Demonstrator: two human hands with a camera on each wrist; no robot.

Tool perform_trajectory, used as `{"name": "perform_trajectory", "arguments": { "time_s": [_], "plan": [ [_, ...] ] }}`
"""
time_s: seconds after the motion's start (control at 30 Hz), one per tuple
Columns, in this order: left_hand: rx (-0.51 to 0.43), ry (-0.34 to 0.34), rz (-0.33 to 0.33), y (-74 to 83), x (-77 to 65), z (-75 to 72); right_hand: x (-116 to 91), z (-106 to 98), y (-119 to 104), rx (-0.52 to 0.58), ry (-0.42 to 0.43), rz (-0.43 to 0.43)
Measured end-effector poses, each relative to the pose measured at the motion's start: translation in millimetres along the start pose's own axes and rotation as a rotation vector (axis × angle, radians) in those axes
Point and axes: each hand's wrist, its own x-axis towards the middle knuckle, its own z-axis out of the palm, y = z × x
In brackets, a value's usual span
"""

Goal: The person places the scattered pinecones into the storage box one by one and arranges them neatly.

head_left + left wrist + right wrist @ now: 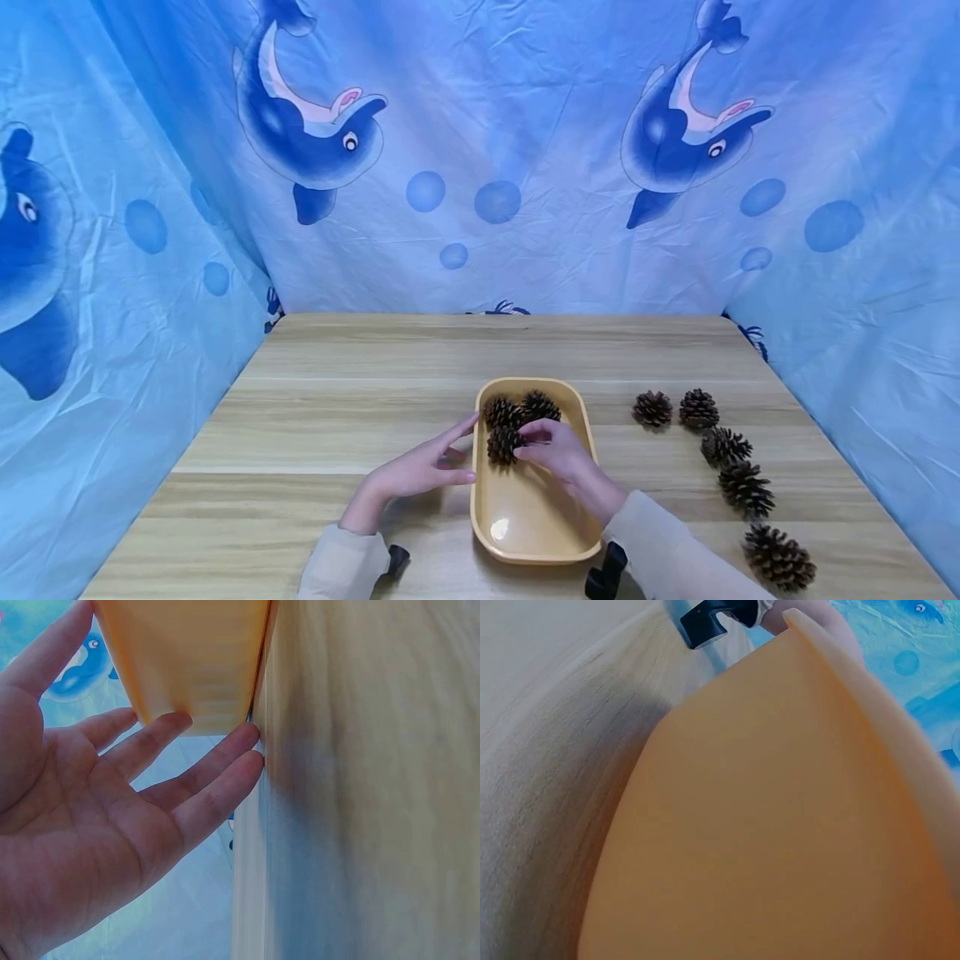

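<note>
Left hand (420, 471), fingers spread, best steadies the orange rectangular plastic tray (536, 517) while right hand (562, 458) (apparently pinching, fingertips part-hidden) settles the brown woody pinecone (502, 446) gently.

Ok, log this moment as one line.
left hand: touching tray, left side | right hand: holding pinecone inside tray | other pinecones: two inside, five on table

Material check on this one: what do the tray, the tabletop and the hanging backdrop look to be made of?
Tray: probably smooth, glossy plastic; its rounded corners look moulded and a glare spot shows on its floor.
Tabletop: wood or wood-look laminate; grain streaks show, but I cannot tell which.
Backdrop: likely thin printed fabric, slightly shiny, given its creases.
</note>
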Motion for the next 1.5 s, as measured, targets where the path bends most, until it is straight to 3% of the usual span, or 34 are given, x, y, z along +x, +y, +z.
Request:
{"name": "perform_trajectory", "arguments": {
  "time_s": [0.93,1.3,1.5],
  "plan": [
    [-0.037,-0.011,-0.008,2.3,0.8,-0.9,-3,-1,-8,0.015,-0.056,-0.027],
    [-0.043,-0.008,-0.013,0.5,0.1,-1.0,-7,-16,-21,-0.035,-0.076,-0.043],
    [-0.048,-0.006,-0.019,-0.4,-0.6,-1.4,-9,-24,-29,0.024,-0.133,-0.039]
  ]
}}
